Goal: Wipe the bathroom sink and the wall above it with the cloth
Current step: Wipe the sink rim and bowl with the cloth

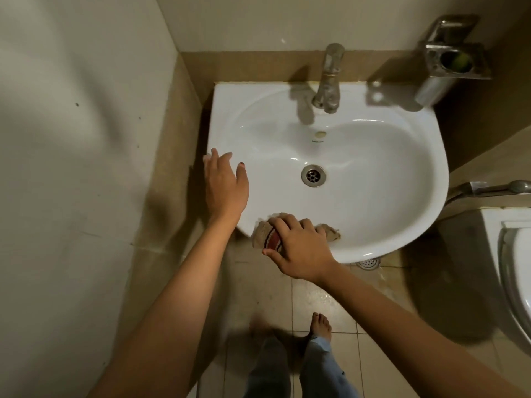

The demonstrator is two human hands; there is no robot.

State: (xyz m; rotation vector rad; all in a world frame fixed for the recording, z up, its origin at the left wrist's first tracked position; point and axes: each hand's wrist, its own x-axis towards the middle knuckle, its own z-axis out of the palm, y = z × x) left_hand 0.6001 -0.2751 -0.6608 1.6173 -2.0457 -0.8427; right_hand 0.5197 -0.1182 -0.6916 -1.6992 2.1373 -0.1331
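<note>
A white bathroom sink (402, 179) is fixed to the wall (258, 21) and fills the middle of the view. A beige cloth (265, 235) with red and dark stripes lies on the sink's near left rim. My right hand (298, 248) presses down on the cloth with curled fingers gripping it. Over the sink's left rim my left hand (224, 185) has straight, spread fingers, and I cannot tell whether it touches the rim. The metal tap (329, 79) stands at the back of the sink and the drain (313, 175) is in the bowl.
A metal holder (451, 58) is mounted on the wall at the upper right. A toilet (517, 271) stands at the right, with a metal hose handle (494, 188) above it. A side wall (71, 139) closes the left. My bare feet stand on the tiled floor (316, 300).
</note>
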